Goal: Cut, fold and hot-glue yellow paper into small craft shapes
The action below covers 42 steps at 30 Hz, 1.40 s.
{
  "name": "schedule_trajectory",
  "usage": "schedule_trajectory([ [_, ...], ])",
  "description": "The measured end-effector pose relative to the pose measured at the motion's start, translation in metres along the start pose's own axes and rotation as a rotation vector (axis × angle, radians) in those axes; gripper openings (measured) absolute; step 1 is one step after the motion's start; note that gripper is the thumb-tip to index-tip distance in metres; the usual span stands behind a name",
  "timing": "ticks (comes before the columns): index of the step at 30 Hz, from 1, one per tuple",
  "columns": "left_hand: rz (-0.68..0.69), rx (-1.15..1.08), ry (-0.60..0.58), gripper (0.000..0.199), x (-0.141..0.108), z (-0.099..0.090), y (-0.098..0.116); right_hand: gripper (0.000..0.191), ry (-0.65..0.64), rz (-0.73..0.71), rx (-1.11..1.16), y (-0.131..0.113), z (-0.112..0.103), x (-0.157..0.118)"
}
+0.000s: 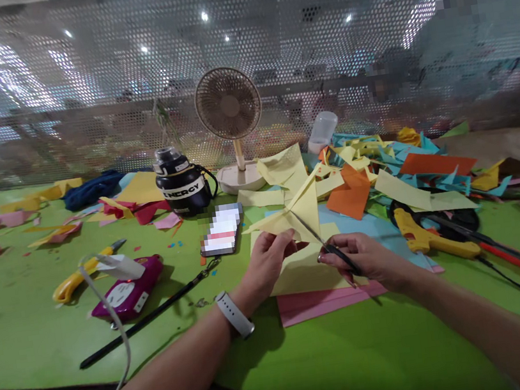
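"While the left hand (269, 263) steadies the folded yellow paper (309, 207), what are its fingers doing?"

"Thumb and fingers pinch the paper's lower edge, above the green table (359, 352)."

"And the right hand (373, 260)?"

"Its fingers curl round the black handles of the scissors (333, 252), whose blades meet the fold. I can't tell how far they bite."

"What lies beneath?"

"A pale yellow sheet (304, 272), with pink sheets (324, 305) showing past its near edge."

"On the right?"

"A yellow glue gun (424, 240), and behind it a heap of coloured paper scraps."

"Left?"

"A smartphone (222, 229) near the hand; farther back stand a black flask (187, 195) and a desk fan (228, 104). A purple extension socket (133, 293) lies beside a yellow utility knife (76, 282)."
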State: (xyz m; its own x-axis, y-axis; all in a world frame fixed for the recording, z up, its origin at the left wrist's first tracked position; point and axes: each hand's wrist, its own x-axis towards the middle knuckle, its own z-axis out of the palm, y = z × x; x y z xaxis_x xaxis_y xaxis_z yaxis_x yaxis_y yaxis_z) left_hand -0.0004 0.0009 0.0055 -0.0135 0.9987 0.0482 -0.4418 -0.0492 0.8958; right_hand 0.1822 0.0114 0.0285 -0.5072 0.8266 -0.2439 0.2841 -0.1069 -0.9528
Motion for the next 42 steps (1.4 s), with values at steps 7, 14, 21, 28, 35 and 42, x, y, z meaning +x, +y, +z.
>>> schedule_trajectory([
  [7, -0.001, 0.002, 0.022, 0.033, -0.0005, 0.0004, 0.0001, 0.041, -0.008, -0.015, 0.000, 0.0009, 0.0005, 0.0017],
  [14, -0.003, 0.017, 0.020, 0.032, -0.0001, 0.0002, 0.0000, 0.039, 0.001, -0.011, 0.008, 0.0038, -0.0007, 0.0031],
  [21, 0.037, 0.154, 0.005, 0.033, 0.0015, -0.0042, -0.0004, 0.039, 0.011, 0.011, 0.005, 0.0017, -0.0024, 0.0021],
  [28, 0.077, 0.292, 0.013, 0.028, 0.0006, -0.0050, 0.0052, 0.041, 0.011, 0.006, 0.025, 0.0056, -0.0048, 0.0034],
  [35, 0.112, 0.371, 0.030, 0.031, 0.0022, -0.0083, 0.0026, 0.038, 0.000, -0.006, 0.023, 0.0051, -0.0066, 0.0027],
  [42, 0.075, 0.306, 0.056, 0.030, 0.0045, -0.0088, -0.0008, 0.040, 0.019, 0.010, 0.019, 0.0026, -0.0043, 0.0019],
])
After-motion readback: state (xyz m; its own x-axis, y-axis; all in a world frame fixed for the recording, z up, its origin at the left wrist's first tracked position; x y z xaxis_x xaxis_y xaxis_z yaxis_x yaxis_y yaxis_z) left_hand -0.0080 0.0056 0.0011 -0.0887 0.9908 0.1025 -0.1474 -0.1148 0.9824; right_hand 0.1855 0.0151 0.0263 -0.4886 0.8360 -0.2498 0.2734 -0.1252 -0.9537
